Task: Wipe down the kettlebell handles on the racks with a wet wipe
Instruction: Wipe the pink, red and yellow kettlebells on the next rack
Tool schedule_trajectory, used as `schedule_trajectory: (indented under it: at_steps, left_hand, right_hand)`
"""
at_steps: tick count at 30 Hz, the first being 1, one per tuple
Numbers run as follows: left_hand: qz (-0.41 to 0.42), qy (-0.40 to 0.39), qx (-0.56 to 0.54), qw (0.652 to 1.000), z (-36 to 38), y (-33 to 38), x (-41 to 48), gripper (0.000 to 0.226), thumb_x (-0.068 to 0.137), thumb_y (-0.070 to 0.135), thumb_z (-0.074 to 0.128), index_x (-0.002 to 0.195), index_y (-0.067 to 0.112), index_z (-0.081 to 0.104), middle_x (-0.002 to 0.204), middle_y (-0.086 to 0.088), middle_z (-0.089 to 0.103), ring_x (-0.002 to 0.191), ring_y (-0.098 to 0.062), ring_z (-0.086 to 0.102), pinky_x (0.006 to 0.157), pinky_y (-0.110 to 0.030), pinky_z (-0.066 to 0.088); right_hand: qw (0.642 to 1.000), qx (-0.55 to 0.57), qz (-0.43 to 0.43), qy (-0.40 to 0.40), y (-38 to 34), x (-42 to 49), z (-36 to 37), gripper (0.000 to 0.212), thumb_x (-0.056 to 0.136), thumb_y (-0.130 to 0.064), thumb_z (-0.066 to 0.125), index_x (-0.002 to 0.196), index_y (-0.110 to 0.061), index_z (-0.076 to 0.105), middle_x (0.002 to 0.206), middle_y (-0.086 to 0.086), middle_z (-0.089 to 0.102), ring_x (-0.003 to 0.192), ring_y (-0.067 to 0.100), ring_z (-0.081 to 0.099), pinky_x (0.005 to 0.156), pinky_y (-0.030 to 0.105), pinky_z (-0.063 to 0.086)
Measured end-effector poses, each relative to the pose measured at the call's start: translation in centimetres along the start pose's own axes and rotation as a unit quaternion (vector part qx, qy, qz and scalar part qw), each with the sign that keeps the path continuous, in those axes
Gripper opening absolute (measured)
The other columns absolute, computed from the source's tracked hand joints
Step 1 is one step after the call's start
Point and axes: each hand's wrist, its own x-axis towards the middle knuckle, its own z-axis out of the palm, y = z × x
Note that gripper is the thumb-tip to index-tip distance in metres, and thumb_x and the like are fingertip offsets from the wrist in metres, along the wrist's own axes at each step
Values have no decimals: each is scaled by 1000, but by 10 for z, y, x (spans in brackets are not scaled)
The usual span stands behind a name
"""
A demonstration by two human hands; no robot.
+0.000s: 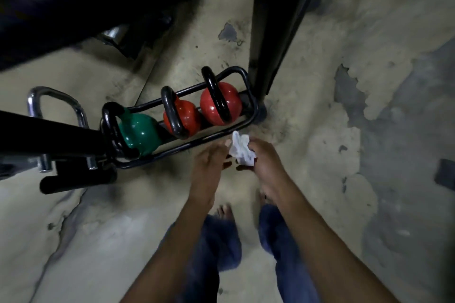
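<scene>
A low black rack (211,136) on the floor holds a green kettlebell (140,134) and two red kettlebells (188,118) (220,103), each with a black handle standing up. Just in front of the rack's right end, my right hand (267,157) grips a crumpled white wet wipe (241,147). My left hand (209,167) is beside it with fingers extended, its fingertips touching the wipe's left edge. Neither hand touches a kettlebell.
A black upright post (275,32) stands right behind the rack's right end. A black bar and chrome handles (56,103) of gym equipment jut in from the left. The floor is worn, patchy concrete. My jeans and bare feet are below the hands.
</scene>
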Motion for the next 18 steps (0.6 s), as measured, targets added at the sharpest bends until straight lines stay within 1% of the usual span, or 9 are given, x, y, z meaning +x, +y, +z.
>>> schedule_trajectory:
  at_steps: [2,4,6,8,9,12,15,17,18]
  left_hand:
    - [0,-31,-5,1000,-4,43,-41,17,101,25,66,102,16,80,104,-6,79,102,-26,74,100,-46,57]
    - [11,-44,5,999,-11,86,-80,10,97,19,71,98,15,80,100,-10,79,98,-26,74,99,-48,57]
    - [12,-46,12,999,-19,134,-120,7,95,15,72,97,13,79,98,-12,78,91,-24,72,95,-47,57]
    - [30,-53,27,998,-26,181,-160,6,94,15,73,95,11,78,96,-12,78,86,-22,71,87,-43,57]
    - [41,-59,32,997,-28,204,-178,7,94,16,74,94,9,77,95,-13,77,84,-22,70,85,-42,56]
    - [63,-88,47,993,-33,265,-228,8,96,16,73,95,8,75,95,-13,77,86,-25,72,86,-45,59]
    - [76,-119,38,989,-32,303,-261,11,97,14,71,98,4,74,100,-19,76,95,-37,73,86,-44,61]
    - [87,-143,26,986,-27,319,-274,16,96,12,70,103,-3,71,101,-23,75,93,-38,73,84,-41,61]
    - [93,-154,20,983,-24,326,-280,17,96,10,70,102,-5,70,100,-23,76,90,-35,72,84,-41,61]
  right_hand:
    - [1000,-17,-1,-9,-23,-50,2,21,105,-13,49,99,-21,67,96,0,69,85,19,67,82,40,58]
    - [999,-29,-11,-11,-54,-101,7,17,104,-18,51,106,-14,68,102,8,71,88,24,68,76,38,59]
    - [999,-42,-14,1,-94,-155,11,23,105,-21,51,100,-10,70,90,8,74,79,24,68,66,34,58]
    - [999,-44,-29,12,-131,-208,13,33,109,-27,46,94,-15,73,73,4,75,66,19,68,59,31,56]
    - [998,-42,-46,16,-148,-234,13,35,110,-31,43,96,-18,73,72,3,75,63,17,69,57,30,56]
    - [995,-44,-84,26,-186,-303,9,36,110,-31,41,109,-12,72,82,10,76,67,19,72,58,31,57]
    - [993,-2,-112,32,-209,-350,1,41,108,-28,40,117,-4,72,96,22,75,80,28,72,67,38,58]
    - [989,24,-146,22,-220,-373,-7,43,107,-34,42,117,-6,73,101,22,76,84,30,70,71,42,57]
    - [985,27,-171,20,-226,-385,-10,42,107,-38,45,114,-7,73,99,19,76,83,28,69,70,40,57]
